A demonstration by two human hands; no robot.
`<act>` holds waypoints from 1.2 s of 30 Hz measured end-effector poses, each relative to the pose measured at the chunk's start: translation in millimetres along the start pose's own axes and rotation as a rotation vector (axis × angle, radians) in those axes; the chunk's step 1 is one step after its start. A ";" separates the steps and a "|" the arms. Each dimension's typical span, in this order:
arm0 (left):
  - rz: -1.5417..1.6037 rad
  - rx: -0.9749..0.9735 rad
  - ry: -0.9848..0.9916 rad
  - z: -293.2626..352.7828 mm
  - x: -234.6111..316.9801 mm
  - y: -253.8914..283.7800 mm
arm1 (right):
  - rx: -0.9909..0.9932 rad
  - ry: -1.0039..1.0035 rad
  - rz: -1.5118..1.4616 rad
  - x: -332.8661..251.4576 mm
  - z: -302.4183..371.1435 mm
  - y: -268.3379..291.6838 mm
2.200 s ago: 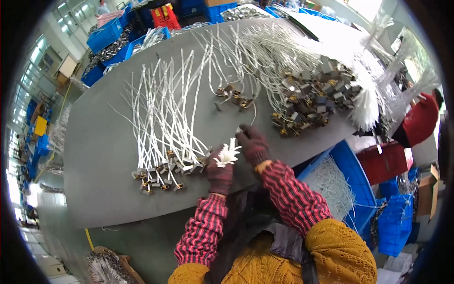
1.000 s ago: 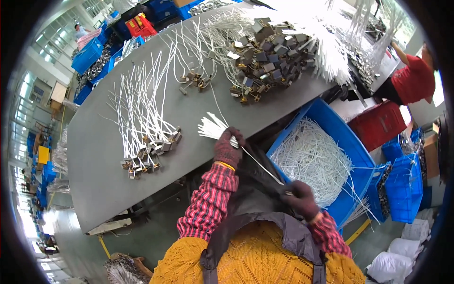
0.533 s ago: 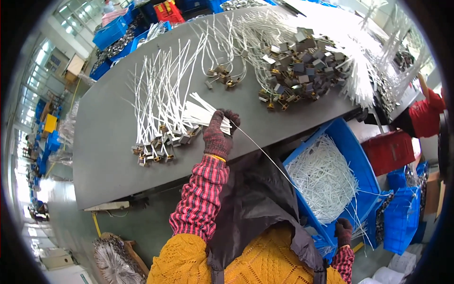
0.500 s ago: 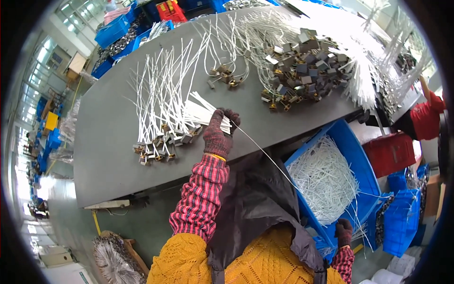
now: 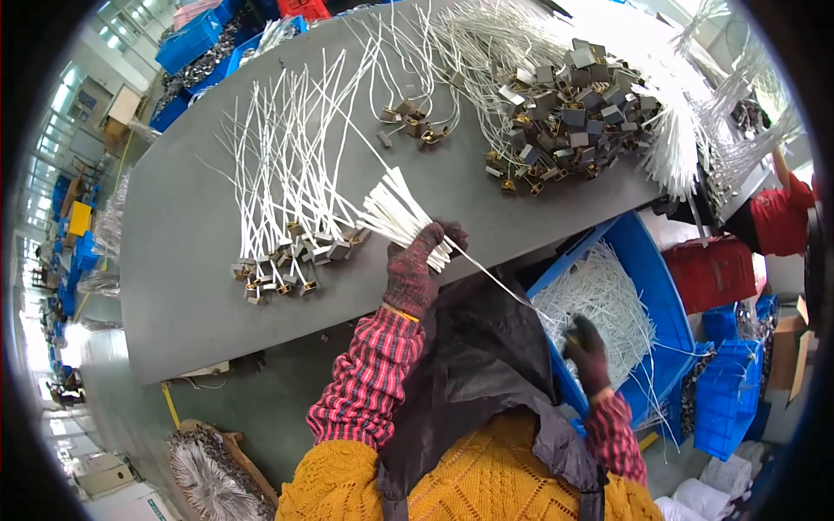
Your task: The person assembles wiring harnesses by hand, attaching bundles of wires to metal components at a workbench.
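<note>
My left hand [image 5: 415, 271], in a dark red knit glove, is closed around a fanned bundle of thin white tubes [image 5: 398, 210] above the table's front edge. From that hand a pale wire [image 5: 493, 278] slants down toward the blue bin [image 5: 671, 300]. A tangle of loose white strands [image 5: 612, 300] fills the bin. My right hand [image 5: 591, 354], gloved the same way, is over the bin's near side; motion smears its fingers. Just left of the bundle lies a row of small dark block-shaped parts [image 5: 300, 258] with long white leads.
The dark grey table [image 5: 174, 286] has a curved far edge. A large heap of similar dark parts [image 5: 573, 122] lies at the right, and a small cluster [image 5: 417, 122] at the middle. A red crate [image 5: 712, 273] stands beyond the bin, near another person's red sleeve [image 5: 782, 217].
My right hand has risen from beside the bin's near corner to over the strands. The left hand and its bundle have shifted slightly right and nearer in view.
</note>
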State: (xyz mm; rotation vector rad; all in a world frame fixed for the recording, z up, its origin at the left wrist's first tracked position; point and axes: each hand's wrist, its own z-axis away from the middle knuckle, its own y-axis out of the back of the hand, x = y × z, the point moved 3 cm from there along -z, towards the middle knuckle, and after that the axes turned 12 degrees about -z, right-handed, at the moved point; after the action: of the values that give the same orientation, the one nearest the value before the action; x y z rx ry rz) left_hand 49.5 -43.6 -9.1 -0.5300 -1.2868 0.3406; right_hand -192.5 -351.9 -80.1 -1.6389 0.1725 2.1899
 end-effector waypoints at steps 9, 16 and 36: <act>-0.233 0.353 -0.058 -14.2 16.4 42.0 | -0.361 0.406 0.268 -81.5 -121.9 -320.7; -0.938 0.647 -0.337 -9.3 65.9 107.8 | -0.378 0.526 0.560 -78.6 -158.3 -376.3; -0.193 0.216 0.079 -9.2 30.9 54.1 | -0.066 -0.152 -0.337 -93.6 -156.2 -277.9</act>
State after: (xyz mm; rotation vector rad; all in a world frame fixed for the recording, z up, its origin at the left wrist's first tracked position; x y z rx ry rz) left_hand 69.0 15.9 -15.4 -0.2314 -1.1969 0.2901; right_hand 75.6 -172.0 -1.6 -1.4073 -0.2063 2.0641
